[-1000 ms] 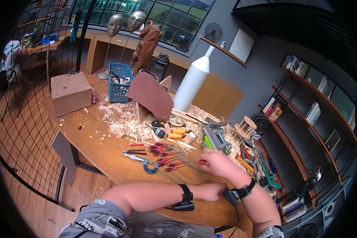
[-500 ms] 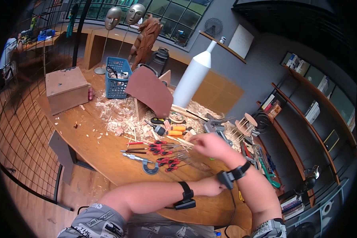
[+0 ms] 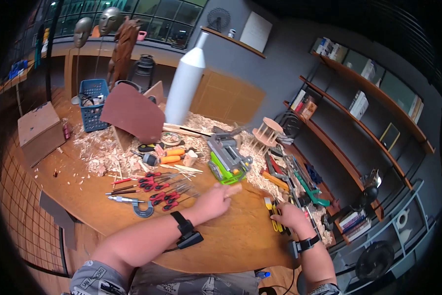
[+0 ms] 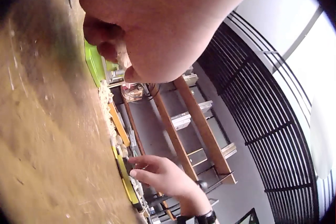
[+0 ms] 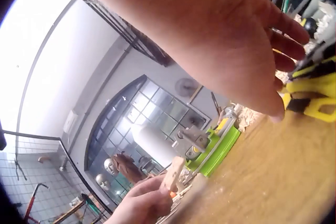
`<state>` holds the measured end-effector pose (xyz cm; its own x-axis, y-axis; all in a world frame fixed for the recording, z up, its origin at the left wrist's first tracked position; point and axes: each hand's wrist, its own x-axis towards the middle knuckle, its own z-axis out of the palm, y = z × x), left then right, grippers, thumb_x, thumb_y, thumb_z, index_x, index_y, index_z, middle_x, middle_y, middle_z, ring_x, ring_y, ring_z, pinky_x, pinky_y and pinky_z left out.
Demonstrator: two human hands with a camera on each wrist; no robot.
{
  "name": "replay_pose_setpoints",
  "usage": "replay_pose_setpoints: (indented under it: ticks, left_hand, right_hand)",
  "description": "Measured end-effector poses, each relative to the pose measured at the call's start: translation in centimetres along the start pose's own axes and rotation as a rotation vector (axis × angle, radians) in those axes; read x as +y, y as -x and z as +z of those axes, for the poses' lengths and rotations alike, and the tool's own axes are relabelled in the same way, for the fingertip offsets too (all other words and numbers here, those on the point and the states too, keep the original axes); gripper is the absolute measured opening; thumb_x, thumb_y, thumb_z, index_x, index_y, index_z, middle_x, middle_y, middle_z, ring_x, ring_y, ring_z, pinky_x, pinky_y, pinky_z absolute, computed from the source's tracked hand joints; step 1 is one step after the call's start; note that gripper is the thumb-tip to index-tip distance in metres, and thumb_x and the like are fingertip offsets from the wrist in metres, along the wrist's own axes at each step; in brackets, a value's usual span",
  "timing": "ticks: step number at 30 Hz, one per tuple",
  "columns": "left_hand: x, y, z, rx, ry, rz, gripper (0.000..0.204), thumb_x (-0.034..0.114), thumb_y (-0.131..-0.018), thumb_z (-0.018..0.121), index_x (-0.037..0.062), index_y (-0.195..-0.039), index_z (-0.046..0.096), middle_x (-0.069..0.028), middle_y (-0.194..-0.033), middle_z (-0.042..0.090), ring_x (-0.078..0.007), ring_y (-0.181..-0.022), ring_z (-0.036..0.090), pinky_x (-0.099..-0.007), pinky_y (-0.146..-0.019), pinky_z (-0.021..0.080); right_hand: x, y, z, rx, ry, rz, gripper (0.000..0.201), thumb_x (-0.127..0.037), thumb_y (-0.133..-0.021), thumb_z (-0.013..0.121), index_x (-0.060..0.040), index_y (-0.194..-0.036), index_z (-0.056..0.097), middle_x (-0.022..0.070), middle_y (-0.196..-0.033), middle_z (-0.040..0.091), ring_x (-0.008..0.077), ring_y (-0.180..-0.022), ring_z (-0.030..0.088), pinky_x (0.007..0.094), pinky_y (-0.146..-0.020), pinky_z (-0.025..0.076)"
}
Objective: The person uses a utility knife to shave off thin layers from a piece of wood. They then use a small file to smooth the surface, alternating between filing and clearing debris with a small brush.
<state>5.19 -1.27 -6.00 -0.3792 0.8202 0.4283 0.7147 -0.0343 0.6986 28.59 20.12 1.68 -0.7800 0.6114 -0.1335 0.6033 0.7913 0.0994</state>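
Note:
My left hand point(image 3: 214, 200) pinches a small pale wooden block point(image 5: 173, 174) between thumb and fingers, low over the table. Just beyond it stands a bright green and grey bench tool point(image 3: 226, 164). On the right, my right hand point(image 3: 290, 216) reaches over several yellow-and-black utility knives point(image 3: 275, 216) lying side by side. Its fingers point(image 5: 289, 40) are loosely bent right at the knives, with none of them visibly gripped. In the left wrist view, the left palm hides most of the block.
Red-handled carving tools point(image 3: 164, 189) and a micrometer point(image 3: 142, 209) lie to the left. Wood shavings point(image 3: 95, 155) surround a blue basket point(image 3: 93, 110), a curved brown sheet point(image 3: 135, 113) and a white bottle shape point(image 3: 185, 86). Green-handled and other hand tools point(image 3: 312, 191) line the right edge.
The head view has turned right. My right hand has moved from beside the red-handled tools to the yellow knives. My left hand has come out from beneath the right forearm, showing the block.

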Motion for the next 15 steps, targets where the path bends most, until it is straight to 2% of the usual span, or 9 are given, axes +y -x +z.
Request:
replay_pose_setpoints:
  ticks: [1, 2, 3, 6, 7, 8, 10, 13, 15]
  left_hand:
    - [0.7, 0.1, -0.5, 0.01, 0.102, -0.128, 0.04, 0.022, -0.091, 0.062, 0.0026, -0.126, 0.057, -0.0211, -0.102, 0.067, -0.0406, -0.094, 0.065, -0.0451, -0.084, 0.052]
    - [1.1, 0.1, -0.7, 0.023, 0.201, -0.257, 0.039, 0.023, -0.091, 0.062, 0.002, -0.125, 0.058, -0.0216, -0.1, 0.067, -0.0408, -0.092, 0.065, -0.0447, -0.082, 0.052]
    - [0.7, 0.2, -0.1, 0.117, 0.146, -0.215, 0.034, 0.021, -0.092, 0.06, 0.0054, -0.122, 0.059, -0.0205, -0.09, 0.068, -0.0417, -0.086, 0.066, -0.0505, -0.077, 0.052]
    - [-1.5, -0.4, 0.9, 0.025, 0.099, -0.137, 0.036, 0.017, -0.091, 0.061, 0.0086, -0.126, 0.06, -0.0187, -0.092, 0.068, -0.0391, -0.091, 0.066, -0.0497, -0.079, 0.051]
    - [-2.0, -0.5, 0.8, 0.026, -0.033, -0.023, 0.037, 0.018, -0.092, 0.062, 0.0128, -0.128, 0.061, -0.0161, -0.093, 0.068, -0.0357, -0.096, 0.064, -0.0486, -0.083, 0.048]
    - [-2.0, -0.3, 0.8, 0.015, -0.042, -0.016, 0.037, 0.018, -0.092, 0.062, 0.0128, -0.128, 0.061, -0.0161, -0.093, 0.068, -0.0357, -0.096, 0.064, -0.0486, -0.083, 0.048]
    - [-1.7, -0.1, 0.9, 0.193, -0.191, 0.096, 0.038, 0.021, -0.092, 0.063, 0.0155, -0.129, 0.062, -0.0151, -0.093, 0.068, -0.0337, -0.098, 0.062, -0.0464, -0.087, 0.043]
    - [-0.9, -0.3, 0.2, 0.105, -0.083, -0.013, 0.039, 0.027, -0.094, 0.062, 0.0169, -0.132, 0.061, -0.0147, -0.093, 0.068, -0.0319, -0.096, 0.062, -0.0443, -0.088, 0.04]
    - [0.9, -0.2, -0.7, 0.089, -0.239, 0.012, 0.037, 0.028, -0.096, 0.06, 0.0151, -0.131, 0.06, -0.0161, -0.091, 0.068, -0.0351, -0.092, 0.063, -0.046, -0.084, 0.044]
  right_hand:
    - [0.4, 0.8, 1.6, 0.155, -0.057, -0.025, 0.041, -0.039, -0.084, 0.073, -0.0039, -0.106, 0.073, 0.0198, -0.114, 0.066, 0.0368, -0.107, 0.064, 0.0449, -0.09, 0.053]
    - [0.4, 1.4, 2.2, 0.155, -0.072, -0.011, 0.041, -0.039, -0.084, 0.073, -0.0039, -0.106, 0.073, 0.0198, -0.114, 0.066, 0.0368, -0.107, 0.064, 0.0449, -0.09, 0.053]
    - [0.0, 2.0, 2.7, 0.159, -0.019, 0.011, 0.041, -0.036, -0.084, 0.072, -0.0029, -0.108, 0.071, 0.0203, -0.112, 0.066, 0.0375, -0.105, 0.064, 0.0446, -0.09, 0.053]
    - [-0.8, 2.9, 4.1, 0.196, -0.017, 0.066, 0.035, -0.025, -0.084, 0.07, 0.0011, -0.107, 0.068, 0.0214, -0.106, 0.064, 0.0387, -0.1, 0.065, 0.0442, -0.089, 0.054]
    - [-0.7, 2.8, 4.5, 0.259, -0.079, 0.053, 0.032, -0.021, -0.083, 0.069, 0.0019, -0.105, 0.067, 0.0221, -0.106, 0.064, 0.0384, -0.101, 0.064, 0.0448, -0.088, 0.054]
    - [-0.5, 2.7, 4.9, 0.321, -0.139, 0.037, 0.029, -0.018, -0.082, 0.069, 0.0026, -0.103, 0.066, 0.0229, -0.107, 0.063, 0.0381, -0.101, 0.064, 0.0453, -0.087, 0.054]
    - [-0.1, 2.4, 5.6, 0.387, -0.177, 0.041, 0.039, -0.019, -0.08, 0.074, 0.0006, -0.112, 0.065, 0.0227, -0.109, 0.062, 0.0394, -0.104, 0.063, 0.0451, -0.089, 0.054]
    - [-0.3, 2.5, 6.4, 0.448, -0.125, 0.094, 0.035, -0.015, -0.084, 0.068, 0.0012, -0.115, 0.063, 0.0236, -0.109, 0.062, 0.0394, -0.104, 0.063, 0.0458, -0.089, 0.053]
    - [0.1, 2.1, 7.3, 0.449, -0.066, 0.183, 0.03, -0.01, -0.086, 0.06, 0.0024, -0.114, 0.063, 0.0248, -0.11, 0.061, 0.0384, -0.106, 0.062, 0.046, -0.09, 0.053]
